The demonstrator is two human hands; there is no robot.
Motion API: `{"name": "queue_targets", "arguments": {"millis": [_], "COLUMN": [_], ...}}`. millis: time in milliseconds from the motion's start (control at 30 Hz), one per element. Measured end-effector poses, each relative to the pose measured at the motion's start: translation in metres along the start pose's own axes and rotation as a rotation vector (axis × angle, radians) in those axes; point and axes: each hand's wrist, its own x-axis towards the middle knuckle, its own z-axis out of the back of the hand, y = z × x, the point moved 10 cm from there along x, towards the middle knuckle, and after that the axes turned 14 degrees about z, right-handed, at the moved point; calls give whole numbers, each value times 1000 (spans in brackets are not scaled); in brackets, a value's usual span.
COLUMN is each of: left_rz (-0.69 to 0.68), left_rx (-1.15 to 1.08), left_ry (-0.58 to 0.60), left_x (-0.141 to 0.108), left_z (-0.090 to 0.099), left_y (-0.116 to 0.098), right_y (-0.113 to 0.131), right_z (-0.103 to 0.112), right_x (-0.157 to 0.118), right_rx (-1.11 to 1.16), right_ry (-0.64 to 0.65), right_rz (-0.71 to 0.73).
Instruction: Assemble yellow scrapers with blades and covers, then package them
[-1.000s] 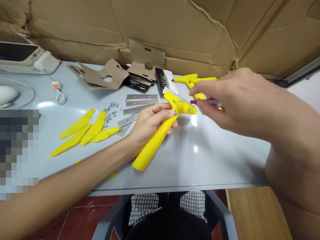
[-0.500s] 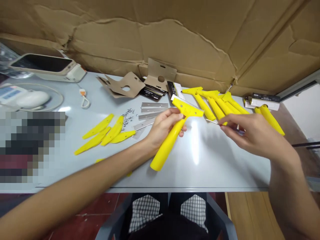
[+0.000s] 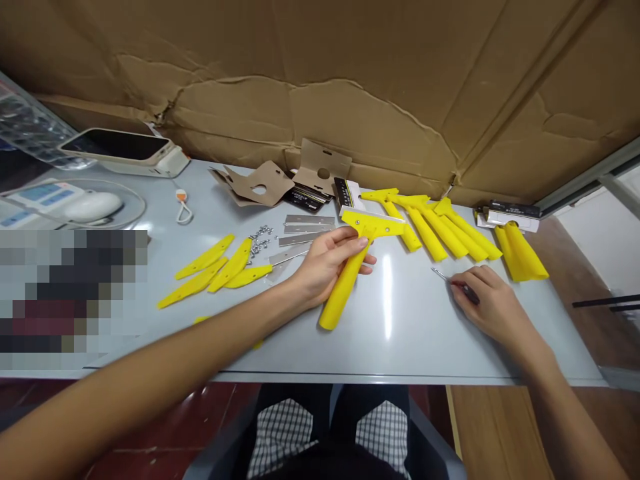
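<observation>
Held in my left hand (image 3: 325, 265) is a yellow scraper (image 3: 342, 293), its wide head up and its handle slanting down towards me. The thumb presses on the neck below the head. Two screw spots show on the head, and a pale blade edge runs along its top. To the right, my right hand (image 3: 493, 303) rests low by the tabletop, its fingers closed round a screwdriver (image 3: 440, 274) whose thin metal tip points left, apart from the scraper. Left of my left hand lie flat metal blades (image 3: 306, 229), small screws (image 3: 261, 240) and several yellow head pieces (image 3: 233, 265).
More yellow scrapers (image 3: 433, 230) lie in a row at the back right. Beyond them are a small black-and-white box (image 3: 513, 212) and further yellow handles (image 3: 520, 253). Folded brown cards (image 3: 263, 183) stand along the cardboard wall (image 3: 320, 60). A handheld device (image 3: 120, 147) sits back left.
My right hand has moved down and away from the scraper with the screwdriver, towards the tabletop. The scraper has turned slightly in my left hand, its head now more level.
</observation>
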Motion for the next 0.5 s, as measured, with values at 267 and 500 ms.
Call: {"name": "queue_targets", "arguments": {"millis": [267, 500], "left_rz": [34, -51], "left_rx": [57, 25], "left_ry": [-61, -137], "left_x": [2, 0], "left_z": [-2, 12], "left_y": [9, 2], "right_y": [41, 133], "right_z": [52, 45], "right_x": [36, 124], "right_rx": [-95, 53], "right_ry": [-219, -280], "right_rz": [192, 476]}}
